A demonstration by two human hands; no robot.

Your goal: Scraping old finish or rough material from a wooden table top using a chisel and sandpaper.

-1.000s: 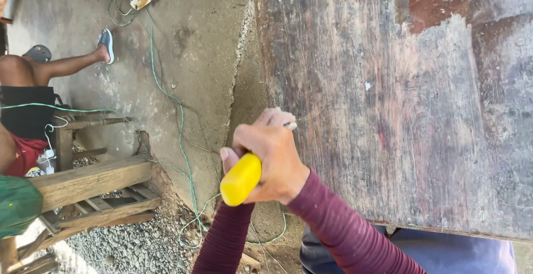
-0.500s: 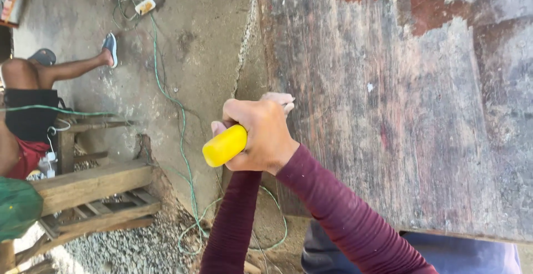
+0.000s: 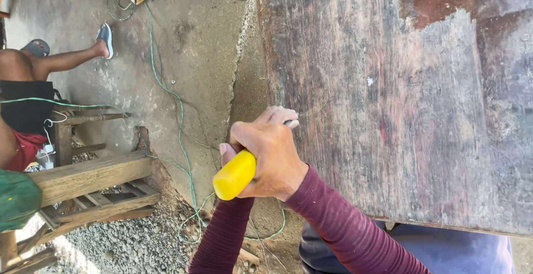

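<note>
- The right hand (image 3: 272,154) has its grip wrapped tight around a yellow tool handle (image 3: 234,175), at the left edge of a worn wooden board (image 3: 400,113).
- The rounded yellow butt of the handle sticks out below and to the left of the fist; the working end is hidden inside the fingers, apart from a small pale tip (image 3: 291,123) showing past the knuckles against the board.
- The left hand (image 3: 226,151) is almost wholly hidden behind the right one. Only a fingertip shows, just beside the handle, so I cannot tell whether its grip is open or closed.
- Both arms wear dark red sleeves (image 3: 344,224) that come up from the bottom of the view.
- The board fills the right half of the picture, its surface scuffed, with patches of reddish paint near the top.
- Left of the board lies a cracked concrete floor (image 3: 189,46) with a green cord (image 3: 166,91) trailing across it.
- Farther left stands a rough wooden frame (image 3: 91,177) over gravel (image 3: 127,246).
- Another person's bare leg (image 3: 66,60), with a sandal on the foot, stretches across the floor at upper left, well apart from the hands.
</note>
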